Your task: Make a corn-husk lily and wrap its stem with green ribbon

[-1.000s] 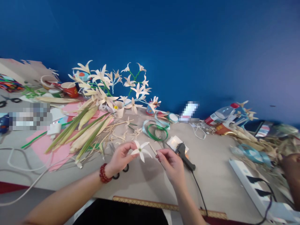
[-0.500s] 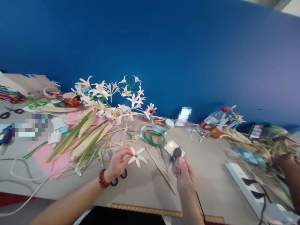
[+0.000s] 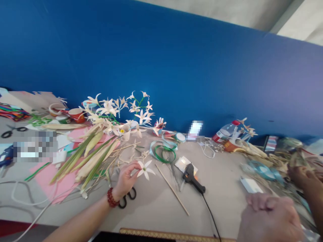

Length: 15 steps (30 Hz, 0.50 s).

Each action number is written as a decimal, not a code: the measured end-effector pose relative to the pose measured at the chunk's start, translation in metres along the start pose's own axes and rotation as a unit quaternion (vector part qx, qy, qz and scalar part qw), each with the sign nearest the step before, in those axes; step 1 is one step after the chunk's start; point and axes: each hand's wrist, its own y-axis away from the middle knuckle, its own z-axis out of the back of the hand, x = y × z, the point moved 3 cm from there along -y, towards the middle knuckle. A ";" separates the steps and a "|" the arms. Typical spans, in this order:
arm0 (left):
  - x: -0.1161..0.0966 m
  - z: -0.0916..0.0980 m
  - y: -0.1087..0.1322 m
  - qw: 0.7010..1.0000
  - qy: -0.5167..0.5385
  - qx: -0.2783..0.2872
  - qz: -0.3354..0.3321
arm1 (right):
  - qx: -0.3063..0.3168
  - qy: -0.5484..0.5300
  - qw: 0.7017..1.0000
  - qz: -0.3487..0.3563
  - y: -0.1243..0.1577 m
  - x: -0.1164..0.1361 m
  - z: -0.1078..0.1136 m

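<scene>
A white flower with narrow pointed petals (image 3: 146, 170) is pinched at its left side between the thumb and finger of my left hand (image 3: 127, 178). Black-handled scissors (image 3: 131, 194) lie under that wrist, partly covered. To the right of the flower, a thin wooden stick (image 3: 173, 190) rests on the table. A black glue gun (image 3: 194, 179) lies with its nozzle end by a small white pad (image 3: 183, 164), and no hand touches it. My right hand (image 3: 271, 216), slightly blurred, is low at the right over the power strip (image 3: 251, 185). Its fingers are curled; whatever is inside them is hidden.
Corn husks (image 3: 88, 154) lie on pink paper (image 3: 47, 183) at the left. Finished flowers (image 3: 108, 109) stand behind in cups. Green ribbon (image 3: 165, 154), a plastic bottle (image 3: 225, 131) and blue ribbon (image 3: 264, 171) sit farther back. Another person's hand (image 3: 300, 176) works at far right.
My right hand has let go of the glue gun, which now lies on the table, and has moved right and closer to me. My left hand still holds the flower in nearly the same place.
</scene>
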 end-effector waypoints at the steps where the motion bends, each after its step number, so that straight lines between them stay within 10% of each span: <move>1: 0.001 0.000 0.000 1.000 0.004 -0.004 0.006 | 0.019 -0.007 0.999 -0.025 0.004 0.000 -0.002; 6: 0.007 0.000 -0.001 0.999 0.024 -0.019 0.032 | 0.150 0.031 0.976 -0.154 0.045 -0.026 -0.024; 10: 0.015 0.000 -0.003 0.993 0.071 -0.021 0.087 | 0.156 0.053 0.973 -0.163 0.052 -0.036 -0.026; 15: 0.009 0.004 -0.007 0.976 0.133 -0.059 0.160 | 0.314 0.128 0.927 -0.159 0.050 -0.035 -0.027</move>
